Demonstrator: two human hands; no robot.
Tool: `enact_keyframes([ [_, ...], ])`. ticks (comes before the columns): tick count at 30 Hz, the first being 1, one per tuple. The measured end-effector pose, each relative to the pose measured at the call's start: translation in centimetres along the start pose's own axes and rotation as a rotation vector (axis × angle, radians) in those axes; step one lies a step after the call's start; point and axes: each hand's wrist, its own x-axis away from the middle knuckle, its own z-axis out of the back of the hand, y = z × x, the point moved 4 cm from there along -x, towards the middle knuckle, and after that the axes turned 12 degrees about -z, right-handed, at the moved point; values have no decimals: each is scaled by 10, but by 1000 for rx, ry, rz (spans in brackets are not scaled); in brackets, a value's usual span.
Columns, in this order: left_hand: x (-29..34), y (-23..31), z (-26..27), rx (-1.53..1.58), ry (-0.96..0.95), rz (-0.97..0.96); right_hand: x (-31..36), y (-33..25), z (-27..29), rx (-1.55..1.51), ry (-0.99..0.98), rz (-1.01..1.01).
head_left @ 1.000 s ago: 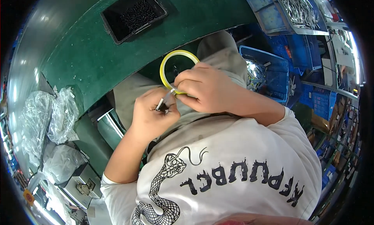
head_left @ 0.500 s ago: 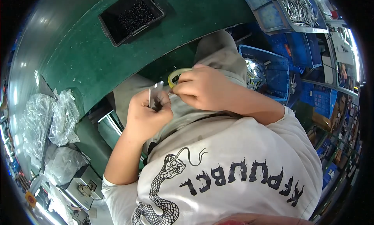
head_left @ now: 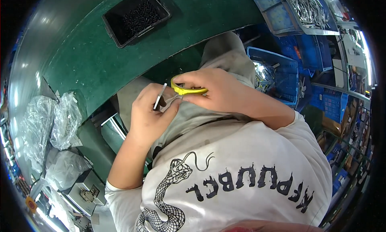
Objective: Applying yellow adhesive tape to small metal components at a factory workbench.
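Observation:
My left hand (head_left: 150,109) is closed round a thin, flat silvery metal piece (head_left: 160,96), which sticks up on edge between the fingers. My right hand (head_left: 213,89) grips a roll of yellow tape (head_left: 185,91), with its fingers partly through the ring and the thumb below it. The roll is tilted so that its opening shows as a narrow oval. Both hands are close together above my lap, the roll's near edge just beside the left thumb. Something thin and pale spans the gap between roll and metal piece; its kind is unclear.
On the green table (head_left: 92,63) stands a black bin (head_left: 161,21) of small dark parts. At the upper right, a blue-grey bin (head_left: 277,15) holds many metal pieces. A blue basket (head_left: 291,65) sits beside my leg. Clear plastic bags (head_left: 66,121) lie at left.
The tape roll has turned and tilted in my right hand and now shows more yellow. The metal piece has turned edge-on, and my left thumb has extended toward the roll.

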Motion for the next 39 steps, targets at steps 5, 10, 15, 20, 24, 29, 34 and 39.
enact_keyframes([
  [5, -3, 2, 1, 18, -7, -64, 3, -6, 7, -34, -50, -23],
  [10, 0, -1, -3, 136, -20, -17, 8, -9, 2, 98, -35, 94],
  [15, -1, -7, -5, 215, -132, 22, 10, -6, -3, 36, -23, 310],
  [20, -4, 0, -1, 223, -158, -34, 14, -11, 2, -3, 31, 420],
  [24, -2, 3, -2, 198, -80, -107, 14, -13, 5, -15, 51, 435],
  [29, -3, 4, -1, 222, -124, -74, 16, -10, 3, -3, 59, 456],
  [34, -3, 1, -3, 222, -174, -101, 17, -8, 4, -15, 20, 467],
  [39, 1, 0, -2, 234, -105, -111, 16, -11, 2, 12, 15, 429],
])
